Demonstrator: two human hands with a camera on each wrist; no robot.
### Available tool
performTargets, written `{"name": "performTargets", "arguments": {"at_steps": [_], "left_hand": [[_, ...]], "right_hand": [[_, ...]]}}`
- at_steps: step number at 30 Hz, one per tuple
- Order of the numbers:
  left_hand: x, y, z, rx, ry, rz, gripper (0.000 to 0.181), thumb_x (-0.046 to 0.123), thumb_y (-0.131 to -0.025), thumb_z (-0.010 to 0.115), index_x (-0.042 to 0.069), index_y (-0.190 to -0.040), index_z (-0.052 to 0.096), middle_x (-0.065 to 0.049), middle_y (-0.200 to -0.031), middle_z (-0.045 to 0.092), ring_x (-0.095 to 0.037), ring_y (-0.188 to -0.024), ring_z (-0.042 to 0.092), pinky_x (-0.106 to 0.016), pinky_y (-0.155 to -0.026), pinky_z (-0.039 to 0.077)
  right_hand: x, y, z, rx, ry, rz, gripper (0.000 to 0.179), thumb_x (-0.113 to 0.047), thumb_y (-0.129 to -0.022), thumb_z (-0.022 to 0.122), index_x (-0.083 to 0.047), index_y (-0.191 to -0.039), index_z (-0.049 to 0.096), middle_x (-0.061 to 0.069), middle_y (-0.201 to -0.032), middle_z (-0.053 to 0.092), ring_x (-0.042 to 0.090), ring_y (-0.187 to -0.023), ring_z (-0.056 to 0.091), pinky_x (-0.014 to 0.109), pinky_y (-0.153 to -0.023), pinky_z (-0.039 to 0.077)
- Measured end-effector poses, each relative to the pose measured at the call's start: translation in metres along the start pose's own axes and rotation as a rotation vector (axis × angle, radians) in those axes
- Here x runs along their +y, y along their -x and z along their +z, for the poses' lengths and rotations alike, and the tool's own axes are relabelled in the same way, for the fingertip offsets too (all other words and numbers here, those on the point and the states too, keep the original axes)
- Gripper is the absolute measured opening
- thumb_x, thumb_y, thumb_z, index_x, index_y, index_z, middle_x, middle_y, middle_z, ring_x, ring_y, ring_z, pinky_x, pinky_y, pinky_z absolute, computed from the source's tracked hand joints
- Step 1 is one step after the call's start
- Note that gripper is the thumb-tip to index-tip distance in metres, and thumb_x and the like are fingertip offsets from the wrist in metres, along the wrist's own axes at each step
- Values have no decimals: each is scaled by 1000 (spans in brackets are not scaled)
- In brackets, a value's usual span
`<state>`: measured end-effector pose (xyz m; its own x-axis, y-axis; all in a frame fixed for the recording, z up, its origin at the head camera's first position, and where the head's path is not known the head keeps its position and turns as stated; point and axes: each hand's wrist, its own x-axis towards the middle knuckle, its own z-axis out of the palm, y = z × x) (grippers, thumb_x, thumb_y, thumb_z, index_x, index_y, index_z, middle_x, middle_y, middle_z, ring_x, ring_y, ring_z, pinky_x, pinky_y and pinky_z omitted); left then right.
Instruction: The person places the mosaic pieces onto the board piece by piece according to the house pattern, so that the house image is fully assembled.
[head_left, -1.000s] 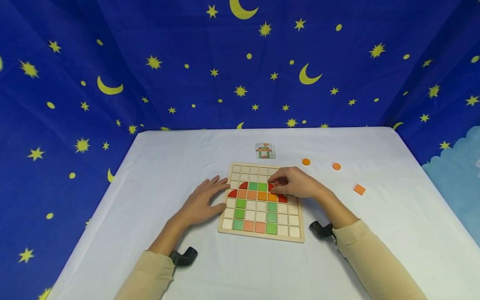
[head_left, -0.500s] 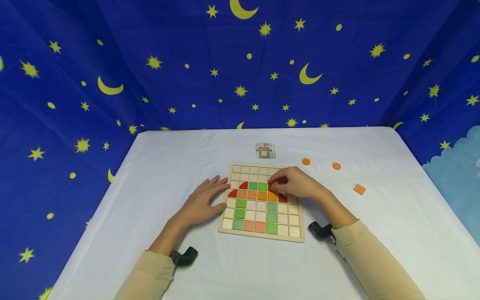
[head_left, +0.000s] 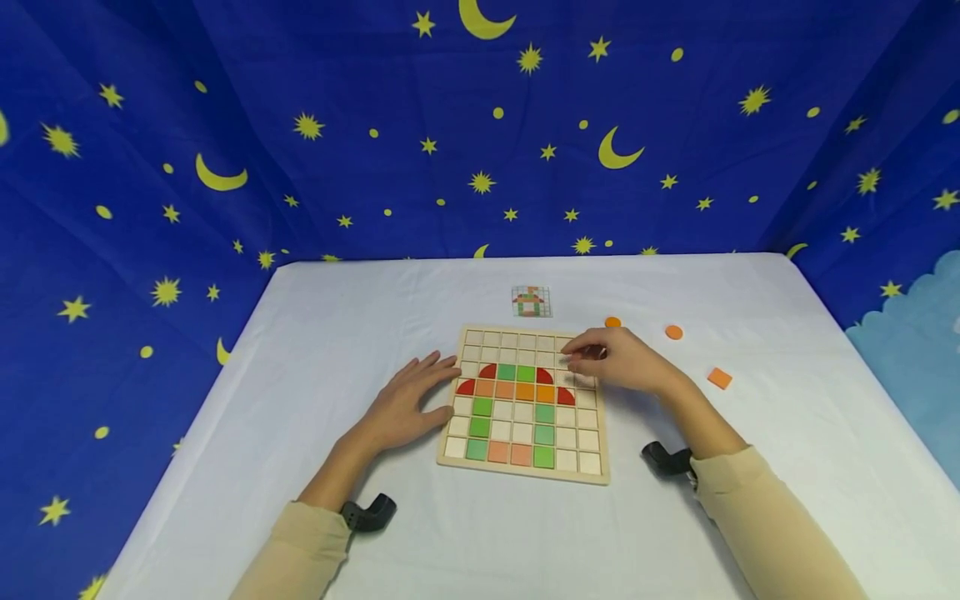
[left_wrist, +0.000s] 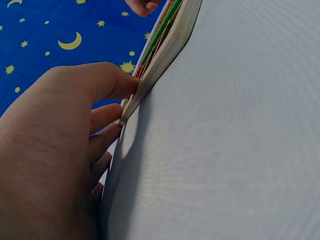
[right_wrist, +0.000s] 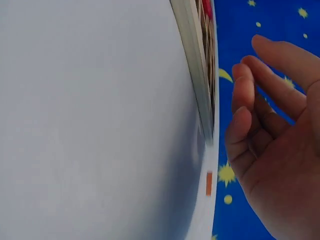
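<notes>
On the white table lies a wooden grid board (head_left: 525,473) with coloured tiles set in its cells. Green, orange and salmon squares form a pattern, with red quarter-round tiles at its sides, such as the red tile (head_left: 543,377) in the upper right of the pattern. My left hand (head_left: 408,408) lies with fingers spread at the board's left edge; its thumb and fingertips touch the frame in the left wrist view. Over the board's upper right cells hovers my right hand (head_left: 622,360), fingers loosely bent and parted. Nothing shows between them in the right wrist view.
Behind the board is a small pattern card (head_left: 531,302). To the right lie an orange disc (head_left: 673,332), an orange square tile (head_left: 719,378) and a second orange disc (head_left: 612,322), partly covered by my right hand. A blue star-printed cloth (head_left: 375,167) hangs behind the table.
My right hand has let go of the red quarter-round tile and moved right and slightly up, leaving that tile in its cell. The left hand stays where it was.
</notes>
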<state>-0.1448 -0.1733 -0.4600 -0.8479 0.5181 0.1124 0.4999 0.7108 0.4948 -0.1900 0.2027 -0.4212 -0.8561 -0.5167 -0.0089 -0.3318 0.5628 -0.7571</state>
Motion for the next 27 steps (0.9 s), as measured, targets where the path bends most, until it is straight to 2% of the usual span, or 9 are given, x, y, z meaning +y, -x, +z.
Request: {"name": "performTargets", "arguments": {"at_steps": [9, 14, 20, 27], "left_hand": [[2, 1, 0, 6, 9, 5, 59, 36, -86, 65, 19, -141, 50, 7, -151, 36, -18, -143, 20, -38, -117, 12], [3, 0, 0, 6, 13, 5, 58, 35, -86, 65, 19, -141, 51, 7, -151, 37, -18, -143, 20, -37, -117, 12], [2, 2, -2, 1, 17, 6, 58, 36, -86, 65, 18, -140, 51, 6, -150, 37, -19, -143, 21, -38, -117, 12], [2, 2, -2, -6, 14, 3, 58, 37, -87, 65, 20, -141, 50, 7, -151, 36, -16, -143, 19, -37, -117, 11]], "right_hand": [[10, 26, -22, 22, -39, 85, 34, -35, -88, 70, -15, -116, 69, 1, -90, 66, 24, -77, 59, 31, -58, 51], [23, 43, -34, 49, -39, 129, 33, -33, -89, 69, -14, -116, 68, 5, -87, 67, 26, -75, 62, 32, -58, 53], [37, 62, -46, 110, 0, 186, 37, -36, -87, 71, -14, -117, 69, 4, -91, 64, 25, -78, 59, 32, -58, 54], [49, 88, -63, 174, -17, 241, 41, -34, -89, 69, -10, -122, 65, 9, -98, 66, 28, -77, 60, 34, -55, 54]]}}
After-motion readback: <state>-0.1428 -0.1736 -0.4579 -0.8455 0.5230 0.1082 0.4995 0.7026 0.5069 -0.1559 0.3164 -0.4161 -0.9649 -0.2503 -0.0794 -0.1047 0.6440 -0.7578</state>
